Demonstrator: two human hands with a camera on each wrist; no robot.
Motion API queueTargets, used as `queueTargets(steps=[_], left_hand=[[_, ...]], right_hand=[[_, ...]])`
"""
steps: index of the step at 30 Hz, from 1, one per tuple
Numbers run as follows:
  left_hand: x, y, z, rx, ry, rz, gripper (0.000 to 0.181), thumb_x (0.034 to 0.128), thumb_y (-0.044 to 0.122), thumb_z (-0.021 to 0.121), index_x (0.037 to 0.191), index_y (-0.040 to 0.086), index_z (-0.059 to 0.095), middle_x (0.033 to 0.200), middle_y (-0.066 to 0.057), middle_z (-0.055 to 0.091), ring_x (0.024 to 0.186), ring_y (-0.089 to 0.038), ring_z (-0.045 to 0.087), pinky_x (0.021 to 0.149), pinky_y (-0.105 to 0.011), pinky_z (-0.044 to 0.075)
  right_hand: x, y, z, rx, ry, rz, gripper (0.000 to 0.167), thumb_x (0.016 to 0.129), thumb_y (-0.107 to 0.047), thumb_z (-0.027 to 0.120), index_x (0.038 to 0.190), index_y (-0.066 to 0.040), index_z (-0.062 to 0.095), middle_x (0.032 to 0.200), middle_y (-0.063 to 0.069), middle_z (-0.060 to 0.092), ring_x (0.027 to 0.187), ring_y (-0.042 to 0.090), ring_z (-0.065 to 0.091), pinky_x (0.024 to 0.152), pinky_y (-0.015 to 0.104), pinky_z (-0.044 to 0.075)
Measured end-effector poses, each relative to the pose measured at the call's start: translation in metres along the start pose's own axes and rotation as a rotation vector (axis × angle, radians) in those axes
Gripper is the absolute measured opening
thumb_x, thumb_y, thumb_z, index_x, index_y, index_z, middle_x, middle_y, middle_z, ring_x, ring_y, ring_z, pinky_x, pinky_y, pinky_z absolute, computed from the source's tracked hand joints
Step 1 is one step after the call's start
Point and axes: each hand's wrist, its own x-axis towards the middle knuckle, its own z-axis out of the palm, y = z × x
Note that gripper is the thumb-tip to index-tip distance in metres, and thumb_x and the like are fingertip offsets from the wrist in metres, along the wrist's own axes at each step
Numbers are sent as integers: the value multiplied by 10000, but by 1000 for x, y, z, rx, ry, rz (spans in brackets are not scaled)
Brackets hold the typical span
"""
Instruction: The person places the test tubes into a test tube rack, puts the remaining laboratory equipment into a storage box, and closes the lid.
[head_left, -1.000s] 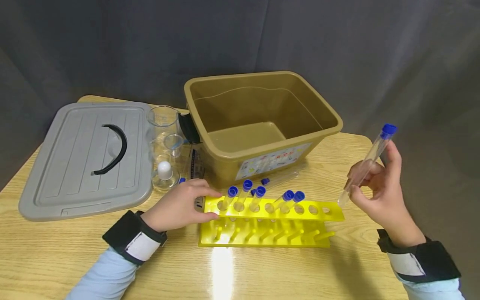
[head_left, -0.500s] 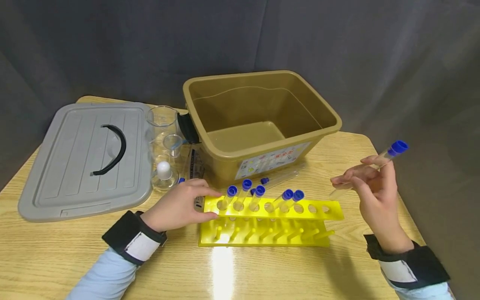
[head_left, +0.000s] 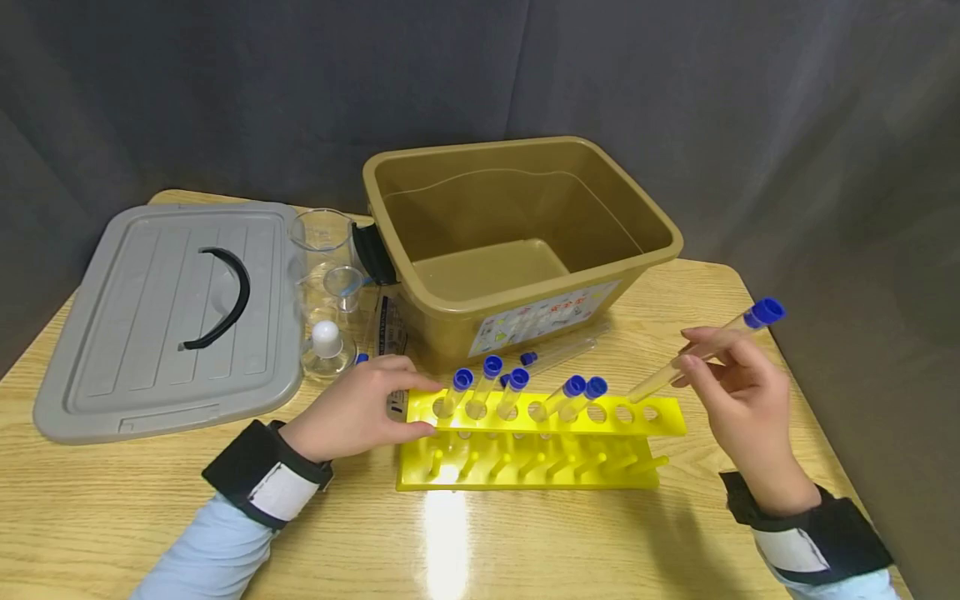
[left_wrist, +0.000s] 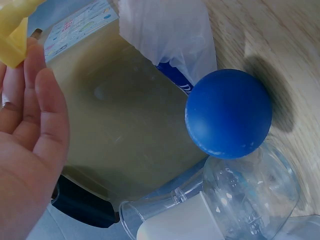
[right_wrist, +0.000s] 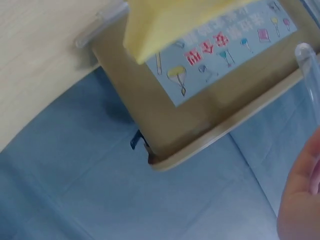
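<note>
My left hand [head_left: 363, 408] grips the left end of a yellow test tube rack [head_left: 525, 427], thumb in front and fingers behind. Several blue-capped test tubes [head_left: 516, 392] lean in holes of its top plate. My right hand [head_left: 746, 396] pinches another clear test tube [head_left: 651, 386], whose blue cap [head_left: 765, 312] points up and right. This tube is tilted, its rounded bottom just above the rack's right-hand holes. The right wrist view catches the tube's clear end [right_wrist: 310, 70] beside part of the hand. In the left wrist view, the left fingers [left_wrist: 50, 95] touch the yellow plastic.
Behind the rack stands a brown bin [head_left: 525, 300], with loose tubes [head_left: 562, 354] lying before it. At left lie a grey lid [head_left: 165, 333], a glass beaker [head_left: 322, 237] and a white-capped bottle [head_left: 327, 340]. A blue ball-shaped thing [left_wrist: 229, 114] shows in the left wrist view.
My right hand has moved left and turned, bringing the tube from steeply upright to a slant, its bottom end now over the rack. The left hand stays on the rack.
</note>
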Motion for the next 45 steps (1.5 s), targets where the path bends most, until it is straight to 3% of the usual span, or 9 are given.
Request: queueTargets(steps=[5, 9, 12, 15, 19, 23, 31, 38, 45], left_hand=[[0, 0, 0, 5, -4, -5, 422, 736, 310, 780, 1103, 121, 695, 888, 56, 608, 754, -130, 532, 696, -240, 441], [1, 1, 0, 7, -4, -4, 418, 736, 311, 780, 1100, 123, 697, 886, 60, 608, 750, -126, 528, 698, -241, 440], [1, 1, 0, 8, -4, -3, 417, 736, 313, 779, 1099, 124, 698, 885, 61, 610, 750, -121, 528, 698, -242, 439], [1, 1, 0, 10, -6, -5, 418, 737, 313, 779, 1100, 125, 697, 887, 62, 609, 748, -120, 525, 696, -242, 437], [1, 1, 0, 13, -5, -5, 419, 737, 314, 778, 1101, 126, 696, 888, 61, 609, 749, -119, 525, 694, -242, 438], [1, 1, 0, 14, 0, 1, 420, 735, 316, 779, 1099, 125, 697, 886, 60, 611, 752, -119, 528, 694, -239, 442], [2, 0, 0, 14, 1, 2, 423, 731, 314, 783, 1097, 121, 697, 882, 60, 607, 742, -123, 519, 682, -234, 435], [1, 1, 0, 10, 1, -2, 420, 731, 306, 785, 1095, 117, 697, 878, 56, 605, 733, -129, 518, 681, -235, 431], [1, 0, 1, 2, 0, -7, 417, 731, 297, 786, 1098, 119, 696, 877, 59, 601, 745, -132, 522, 683, -234, 436]], right_hand=[[-5, 6, 7, -214, -49, 21, 164, 803, 165, 595, 926, 57, 614, 976, -103, 627, 777, 9, 608, 692, 90, 490], [-8, 10, 13, -242, -84, 15, 427, 740, 244, 592, 1070, -27, 609, 918, -110, 611, 757, 6, 604, 695, 89, 486], [-9, 13, 15, -261, -111, 0, 523, 719, 249, 609, 1192, 54, 501, 910, -132, 601, 766, -11, 608, 679, 93, 487], [-10, 16, 15, -273, -128, -34, 619, 811, 46, 665, 1309, 93, 300, 969, -160, 592, 784, -41, 613, 675, 93, 488], [-10, 19, 13, -296, -131, -148, 814, 862, -274, 650, 1355, 71, 102, 1034, -132, 577, 803, -75, 610, 697, 90, 486], [-10, 20, 10, -364, -163, -220, 765, 873, -335, 614, 1328, 81, 160, 1018, -44, 598, 818, -100, 598, 715, 87, 484], [-15, 18, 8, -580, -215, -219, 628, 861, -436, 536, 1231, 70, 500, 964, 155, 619, 794, -33, 582, 751, 46, 452], [-15, 21, 9, -621, -236, -257, 568, 862, -429, 521, 1144, 63, 553, 924, 137, 633, 663, 199, 638, 733, 65, 469], [-16, 21, 10, -614, -281, -247, 536, 866, -397, 516, 1126, 70, 549, 937, 141, 633, 650, 201, 644, 719, 78, 481]])
